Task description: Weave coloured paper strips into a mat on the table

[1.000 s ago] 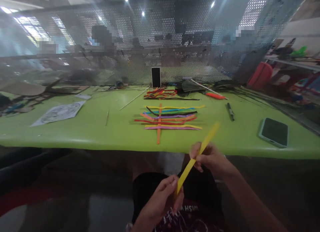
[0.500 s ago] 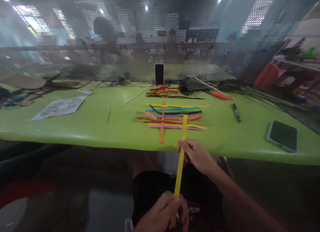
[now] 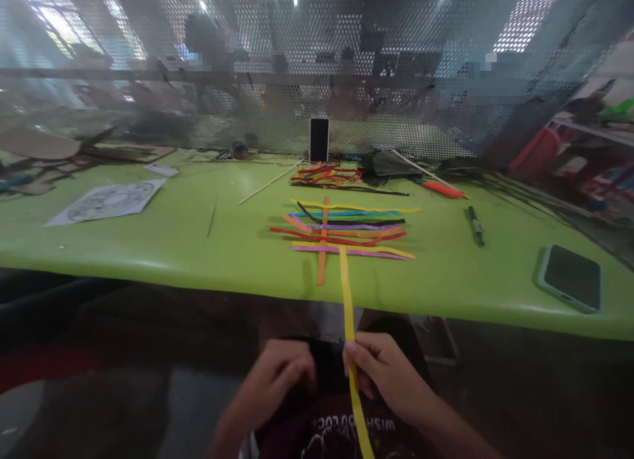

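Observation:
My right hand (image 3: pixel 389 373) pinches a long yellow strip (image 3: pixel 348 300) between thumb and fingers in front of the table edge. The strip's far end reaches over the near edge of the table, and its lower end hangs past my shirt. My left hand (image 3: pixel 280 376) is curled closed to the left of the strip, apart from it, with nothing seen in it. On the table lie several coloured strips side by side, among them a red strip (image 3: pixel 341 238) and a pink strip (image 3: pixel 366 251). An orange strip (image 3: pixel 321 267) crosses them.
A phone (image 3: pixel 570 277) lies at the right, with a black pen (image 3: pixel 475 226) near it. Another phone (image 3: pixel 319 140) stands upright behind a tangle of coloured strips (image 3: pixel 327 175). A printed paper (image 3: pixel 109 201) and a thin stick (image 3: pixel 211 220) lie left. A perforated screen (image 3: pixel 396 69) rises behind.
My left hand has let go of the yellow strip and moved left. My right hand, still pinching the strip, has come down nearer my body, and the strip's far end has lowered.

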Demonstrator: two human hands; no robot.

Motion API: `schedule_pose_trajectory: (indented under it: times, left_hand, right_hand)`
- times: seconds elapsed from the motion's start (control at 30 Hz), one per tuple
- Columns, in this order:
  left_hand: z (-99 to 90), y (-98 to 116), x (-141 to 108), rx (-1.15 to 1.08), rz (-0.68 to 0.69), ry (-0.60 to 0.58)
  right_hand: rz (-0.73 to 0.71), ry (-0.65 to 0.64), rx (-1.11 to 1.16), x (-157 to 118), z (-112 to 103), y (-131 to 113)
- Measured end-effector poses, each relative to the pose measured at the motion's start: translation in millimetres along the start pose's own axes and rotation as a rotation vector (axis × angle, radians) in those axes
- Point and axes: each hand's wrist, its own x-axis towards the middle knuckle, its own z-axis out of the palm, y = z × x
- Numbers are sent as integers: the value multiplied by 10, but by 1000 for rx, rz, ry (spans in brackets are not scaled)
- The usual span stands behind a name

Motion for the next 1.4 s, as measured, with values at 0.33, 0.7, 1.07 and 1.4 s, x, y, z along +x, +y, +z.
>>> schedule_pose_trajectory:
  times: [0.33,0.7,1.07,1.4]
  left_hand:
    - [-591,50,607,348,366,431]
    - [-613,34,1164,692,436,312]
    - [-557,18,1125,749,369,282]
    - [-570,48,1137,805,324,165]
  right_hand:
    - [-209,144,-555,-214,-488,-547]
    - [-112,214,-712,-36,-1140,-1291]
    - [-426,309,-944,216,-1211,-1217]
    - [-339,429,-880,-11,-1173,-1323]
